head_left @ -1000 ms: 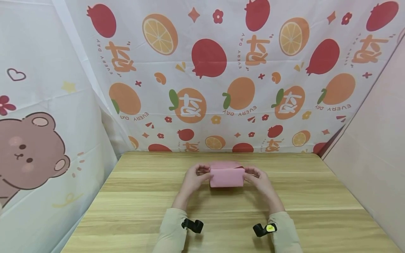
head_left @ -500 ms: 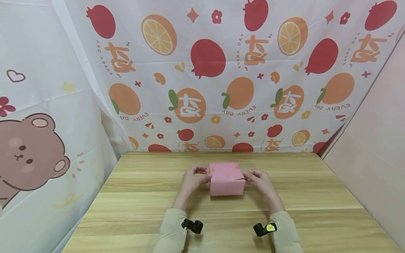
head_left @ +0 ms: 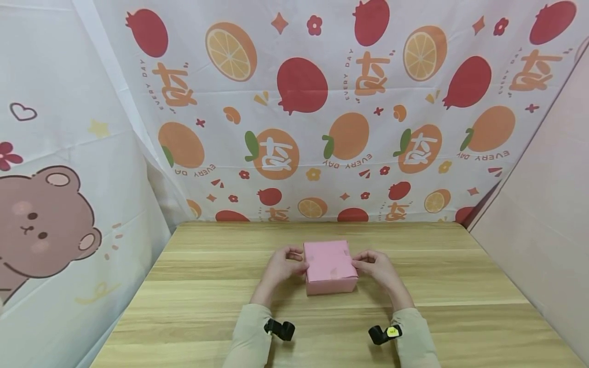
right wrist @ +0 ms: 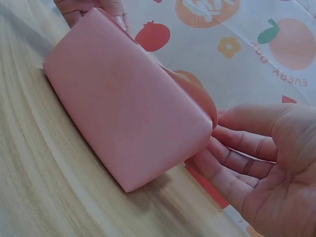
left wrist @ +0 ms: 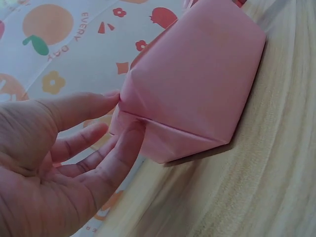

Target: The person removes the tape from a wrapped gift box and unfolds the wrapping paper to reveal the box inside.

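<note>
Between the hands: box (head_left: 330, 267), wrapped in pink paper, lies flat on the table (head_left: 193, 286), its two short ends facing the palms.
Left hand (head_left: 281, 266): fingers only lightly bent, thumb and fingertips (left wrist: 129, 132) touching the folded paper flap at the box's left end; it steadies the end and does not close round it.
Right hand (head_left: 378, 266): the same on the other end, fingers (right wrist: 232, 140) relaxed and spread, tips against the paper where the end fold meets the top face.
Step in hand: judging by the creases, the end flaps are being pressed flat against the box, both sides at once.
Next move calls for: even inward pressure from both ends so the box does not slide, with fingertips run along each crease; the left-end flap looks a little loose at its lower edge and would want firmer smoothing.
Beyond the grip: a curtain (head_left: 294, 102) printed with oranges and pomegranates hangs behind the table.
Writing: "EVERY DAY" on the curtain, some copies upside down, beside a large stylised character I cannot read surely.
Labels on box: none seen.
</note>
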A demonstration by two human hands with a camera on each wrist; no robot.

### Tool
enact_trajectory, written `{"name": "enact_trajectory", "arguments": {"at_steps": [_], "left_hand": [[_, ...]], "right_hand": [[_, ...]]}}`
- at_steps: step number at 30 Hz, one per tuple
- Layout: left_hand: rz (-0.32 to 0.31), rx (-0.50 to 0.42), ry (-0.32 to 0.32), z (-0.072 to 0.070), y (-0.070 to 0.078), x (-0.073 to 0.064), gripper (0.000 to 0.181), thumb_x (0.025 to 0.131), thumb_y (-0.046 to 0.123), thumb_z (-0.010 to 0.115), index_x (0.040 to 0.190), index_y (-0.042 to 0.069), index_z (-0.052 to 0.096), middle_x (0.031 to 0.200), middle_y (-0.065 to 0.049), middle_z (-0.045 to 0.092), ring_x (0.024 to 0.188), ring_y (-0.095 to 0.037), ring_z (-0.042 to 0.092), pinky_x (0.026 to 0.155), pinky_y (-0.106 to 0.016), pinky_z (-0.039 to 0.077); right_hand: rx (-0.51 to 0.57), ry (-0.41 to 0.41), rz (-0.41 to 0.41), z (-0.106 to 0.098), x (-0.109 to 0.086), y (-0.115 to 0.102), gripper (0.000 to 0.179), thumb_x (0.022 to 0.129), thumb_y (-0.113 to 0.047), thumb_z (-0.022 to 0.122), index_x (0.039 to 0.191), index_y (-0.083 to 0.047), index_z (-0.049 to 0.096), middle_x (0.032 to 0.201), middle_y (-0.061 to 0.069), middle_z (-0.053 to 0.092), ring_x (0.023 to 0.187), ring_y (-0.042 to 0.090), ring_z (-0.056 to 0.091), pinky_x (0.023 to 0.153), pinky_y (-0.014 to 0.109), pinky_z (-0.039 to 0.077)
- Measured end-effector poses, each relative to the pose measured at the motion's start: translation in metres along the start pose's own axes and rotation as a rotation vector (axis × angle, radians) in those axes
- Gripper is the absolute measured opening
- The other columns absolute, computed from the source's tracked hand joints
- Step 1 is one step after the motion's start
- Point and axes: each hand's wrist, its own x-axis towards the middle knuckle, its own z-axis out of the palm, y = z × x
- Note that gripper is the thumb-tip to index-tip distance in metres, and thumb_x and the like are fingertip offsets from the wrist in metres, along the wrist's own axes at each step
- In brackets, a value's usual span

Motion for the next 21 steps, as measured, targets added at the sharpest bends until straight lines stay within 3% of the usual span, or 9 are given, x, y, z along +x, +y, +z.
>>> {"name": "enact_trajectory", "arguments": {"at_steps": [4, 10, 12, 17, 21], "left_hand": [[0.015, 0.019, -0.024, -0.0008, -0.0006, -0.0008, 0.036, 0.084, 0.005, 0.073, 0.115, -0.006, 0.06, 0.104, -0.021, 0.064, 0.077, -0.017, 0.065, 0.076, -0.042, 0.06], [0.05, 0.163, 0.046, -0.0044, 0.0006, -0.0025, 0.031, 0.089, 0.014, 0.067, 0.115, -0.002, 0.064, 0.106, -0.019, 0.066, 0.087, -0.025, 0.065, 0.073, -0.038, 0.056], [0.039, 0.189, 0.033, -0.005, 0.0022, -0.003, 0.035, 0.09, 0.018, 0.067, 0.119, -0.001, 0.064, 0.11, -0.019, 0.067, 0.091, -0.029, 0.066, 0.074, -0.042, 0.056], [0.063, 0.24, -0.049, -0.0038, 0.0044, -0.0026, 0.049, 0.088, 0.026, 0.071, 0.129, 0.001, 0.059, 0.124, -0.019, 0.065, 0.111, -0.032, 0.063, 0.092, -0.047, 0.053], [0.116, 0.275, -0.081, -0.0008, 0.0026, -0.0023, 0.055, 0.088, 0.022, 0.071, 0.135, -0.002, 0.054, 0.131, -0.022, 0.06, 0.12, -0.039, 0.058, 0.102, -0.051, 0.047]], "right_hand": [[0.008, -0.021, 0.002, -0.0014, -0.0011, -0.0019, 0.027, 0.089, -0.016, 0.071, 0.106, 0.004, 0.067, 0.092, 0.007, 0.066, 0.084, 0.013, 0.061, 0.079, 0.032, 0.056], [0.049, -0.013, -0.013, -0.0038, 0.0002, -0.0027, 0.032, 0.095, -0.014, 0.063, 0.115, 0.01, 0.059, 0.106, 0.021, 0.066, 0.096, 0.023, 0.067, 0.088, 0.037, 0.058], [0.038, 0.014, -0.033, -0.0039, 0.0015, -0.0033, 0.033, 0.096, -0.014, 0.061, 0.116, 0.012, 0.058, 0.109, 0.026, 0.065, 0.099, 0.028, 0.067, 0.088, 0.039, 0.058], [-0.068, 0.053, -0.048, -0.0008, 0.0033, -0.0059, 0.031, 0.095, -0.016, 0.062, 0.116, 0.007, 0.062, 0.108, 0.024, 0.066, 0.098, 0.03, 0.066, 0.084, 0.04, 0.058], [-0.121, 0.038, -0.045, 0.0035, 0.0016, -0.0087, 0.029, 0.093, -0.017, 0.065, 0.114, 0.002, 0.065, 0.105, 0.017, 0.067, 0.094, 0.02, 0.064, 0.083, 0.036, 0.058]]}}
